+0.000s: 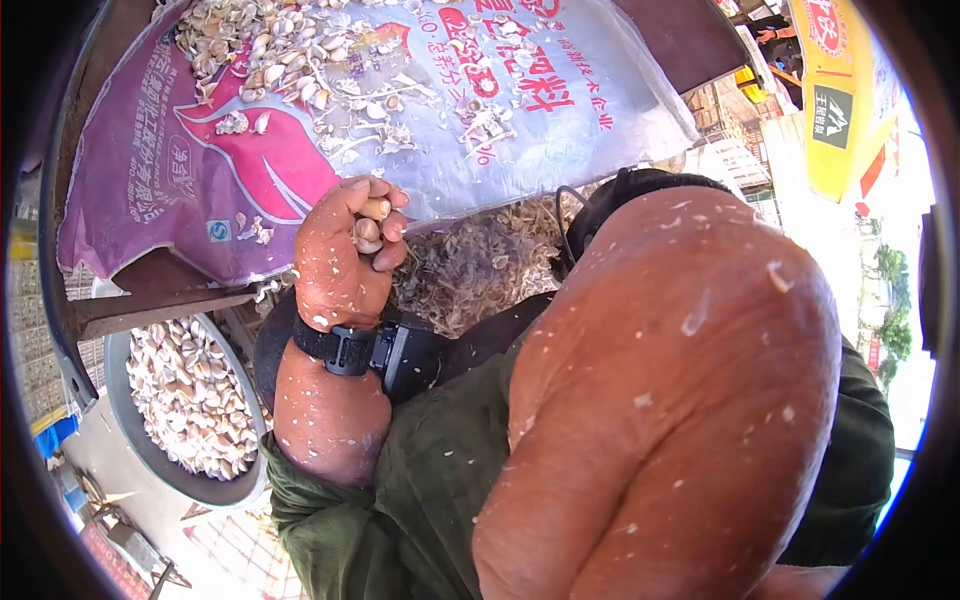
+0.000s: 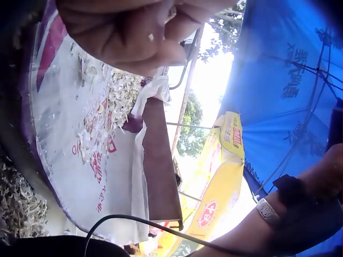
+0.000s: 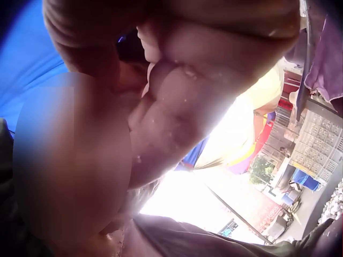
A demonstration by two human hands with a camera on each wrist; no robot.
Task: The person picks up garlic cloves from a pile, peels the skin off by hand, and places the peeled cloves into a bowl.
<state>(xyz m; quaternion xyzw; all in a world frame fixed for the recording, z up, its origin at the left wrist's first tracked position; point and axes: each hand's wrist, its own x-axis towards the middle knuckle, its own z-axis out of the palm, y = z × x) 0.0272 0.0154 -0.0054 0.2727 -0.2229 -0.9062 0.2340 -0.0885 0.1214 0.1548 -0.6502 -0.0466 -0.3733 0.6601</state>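
My left hand [image 1: 345, 245] holds garlic cloves [image 1: 367, 236] in its curled fingers, in front of the near edge of a purple and white printed sack [image 1: 545, 150]. Flecks of skin stick to both arms. In the left wrist view, the left hand [image 2: 134, 37] hangs over the sack, its cloves mostly hidden. My bent right arm [image 1: 670, 390] fills the foreground of the head view. The right wrist view has the right hand [image 3: 187, 96] raised close to the face, fingers largely hidden; I cannot tell whether it holds anything.
Loose garlic [image 1: 275, 50] and papery scraps lie across the sack. A grey basin [image 1: 112, 370] full of cloves stands at the lower left. Garlic skins [image 1: 480, 265] are heaped below the sack's near edge. A brown tabletop edge [image 1: 160, 308] shows at the left.
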